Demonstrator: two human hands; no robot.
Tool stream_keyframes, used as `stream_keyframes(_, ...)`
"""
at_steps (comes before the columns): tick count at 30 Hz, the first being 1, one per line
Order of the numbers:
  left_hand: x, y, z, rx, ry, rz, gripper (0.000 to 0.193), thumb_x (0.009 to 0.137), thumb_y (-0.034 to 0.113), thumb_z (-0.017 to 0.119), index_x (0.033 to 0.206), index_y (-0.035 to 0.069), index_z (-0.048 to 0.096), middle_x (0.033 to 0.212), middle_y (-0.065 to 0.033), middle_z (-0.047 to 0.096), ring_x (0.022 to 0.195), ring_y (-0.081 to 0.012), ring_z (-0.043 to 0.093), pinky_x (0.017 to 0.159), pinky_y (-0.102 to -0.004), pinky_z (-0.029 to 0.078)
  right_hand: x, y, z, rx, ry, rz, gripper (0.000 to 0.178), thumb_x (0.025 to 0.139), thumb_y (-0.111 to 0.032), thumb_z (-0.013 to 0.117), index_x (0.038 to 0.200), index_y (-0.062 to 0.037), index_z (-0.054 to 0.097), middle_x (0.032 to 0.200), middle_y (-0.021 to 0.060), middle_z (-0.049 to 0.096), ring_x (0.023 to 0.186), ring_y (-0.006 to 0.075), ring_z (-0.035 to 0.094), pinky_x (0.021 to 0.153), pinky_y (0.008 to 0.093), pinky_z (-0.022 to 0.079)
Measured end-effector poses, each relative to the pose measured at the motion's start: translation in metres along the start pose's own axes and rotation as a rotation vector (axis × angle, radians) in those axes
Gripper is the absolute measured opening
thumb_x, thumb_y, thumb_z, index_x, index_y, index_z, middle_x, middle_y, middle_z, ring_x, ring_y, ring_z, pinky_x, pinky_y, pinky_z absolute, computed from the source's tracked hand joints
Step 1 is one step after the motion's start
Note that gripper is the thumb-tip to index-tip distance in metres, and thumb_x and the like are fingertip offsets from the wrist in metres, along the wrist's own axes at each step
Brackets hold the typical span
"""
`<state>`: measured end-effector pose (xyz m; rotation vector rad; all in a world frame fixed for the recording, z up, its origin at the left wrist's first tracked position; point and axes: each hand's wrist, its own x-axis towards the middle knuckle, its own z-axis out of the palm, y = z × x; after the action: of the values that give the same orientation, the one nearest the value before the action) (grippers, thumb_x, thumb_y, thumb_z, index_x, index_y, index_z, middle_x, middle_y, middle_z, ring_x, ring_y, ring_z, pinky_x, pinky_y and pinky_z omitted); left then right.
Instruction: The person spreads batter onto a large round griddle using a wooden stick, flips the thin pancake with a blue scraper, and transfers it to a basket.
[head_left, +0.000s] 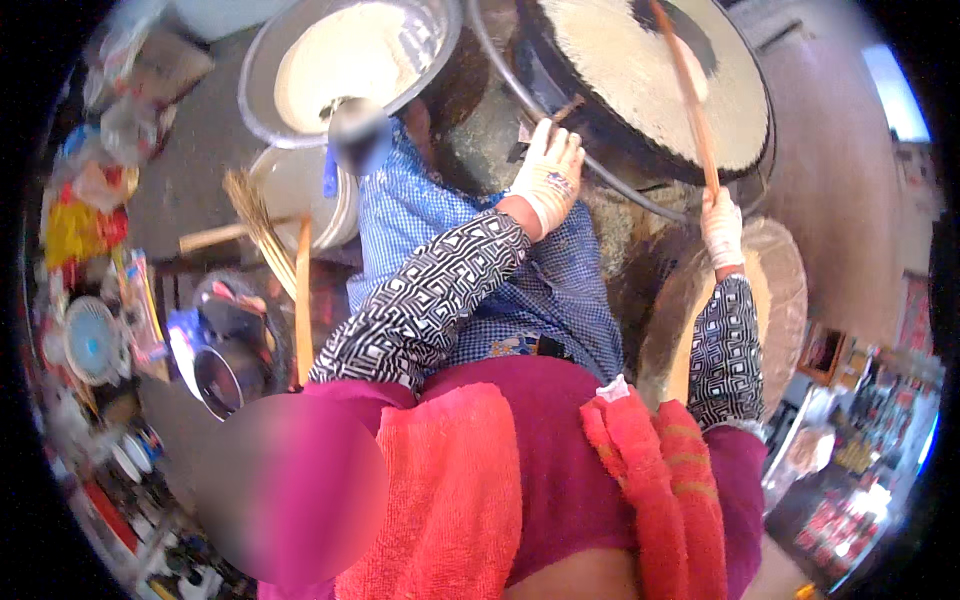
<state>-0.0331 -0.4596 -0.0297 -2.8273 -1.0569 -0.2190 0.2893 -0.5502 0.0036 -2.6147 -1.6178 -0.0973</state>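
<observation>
My right hand (pixel 722 228), in a pale glove, is closed around one end of a long, thin wooden stick (pixel 690 95). The stick reaches away over a large round dark-rimmed griddle (pixel 745 45), above pale batter (pixel 620 60) spread across it. Part of the batter surface shows a dark curved patch near the far edge. My left hand (pixel 548 175), also gloved and with its fingers stretched out, lies palm down at my knee on the blue checked apron (pixel 470 215). Its fingertips are close to the metal ring (pixel 610 180) around the griddle; whether they touch it I cannot tell.
A wide metal basin (pixel 252 85) of pale batter stands at the far left, above a white bucket (pixel 345 210). A straw brush (pixel 262 225) and wooden slats lie beside the bucket. A round brown-rimmed tray (pixel 790 265) sits under my right forearm. Clutter lines the left side.
</observation>
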Motion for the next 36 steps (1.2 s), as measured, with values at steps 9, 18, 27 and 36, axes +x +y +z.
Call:
stream_keyframes(9,0.008,-0.034,0.004,-0.035,0.126,-0.001,0.055,0.083,0.027,0.06,0.129,-0.004,0.054,0.137,-0.0203,0.052,0.131,-0.0342,0.045,0.113,-0.0618,0.016,0.005,0.011,0.008,0.043,0.024,0.036,0.024,0.096,-0.032,0.05,0.101,-0.0085,0.053,0.081,0.0247,0.065,0.077,0.0437,0.064,0.07,0.0548,0.05)
stream_keyframes(18,0.012,-0.067,0.005,0.019,0.036,-0.125,0.054,0.085,0.027,0.053,0.132,-0.001,0.052,0.143,-0.0169,0.048,0.136,-0.0313,0.041,0.115,-0.0631,0.008,-0.007,0.022,0.007,0.066,0.079,-0.058,0.021,0.095,-0.025,0.05,0.102,-0.0053,0.055,0.075,0.0215,0.067,0.07,0.0414,0.065,0.064,0.0517,0.052)
stream_keyframes(27,0.028,-0.117,-0.019,-0.05,-0.173,-0.276,0.063,0.085,0.036,0.057,0.141,0.009,0.046,0.153,-0.0089,0.037,0.14,-0.0321,0.034,0.114,-0.0657,0.005,-0.013,0.031,0.01,0.048,0.084,-0.015,0.026,0.093,-0.027,0.055,0.101,-0.0032,0.05,0.072,0.0207,0.064,0.068,0.041,0.064,0.063,0.0527,0.052)
stream_keyframes(36,0.035,-0.097,-0.039,-0.156,0.069,-0.247,0.047,0.079,0.023,0.061,0.124,0.011,0.056,0.138,-0.0117,0.048,0.126,-0.0318,0.044,0.11,-0.0657,0.016,-0.009,0.019,0.017,0.02,0.134,0.027,0.023,0.095,-0.029,0.052,0.096,-0.006,0.054,0.075,0.0255,0.064,0.071,0.0446,0.063,0.068,0.0559,0.05)
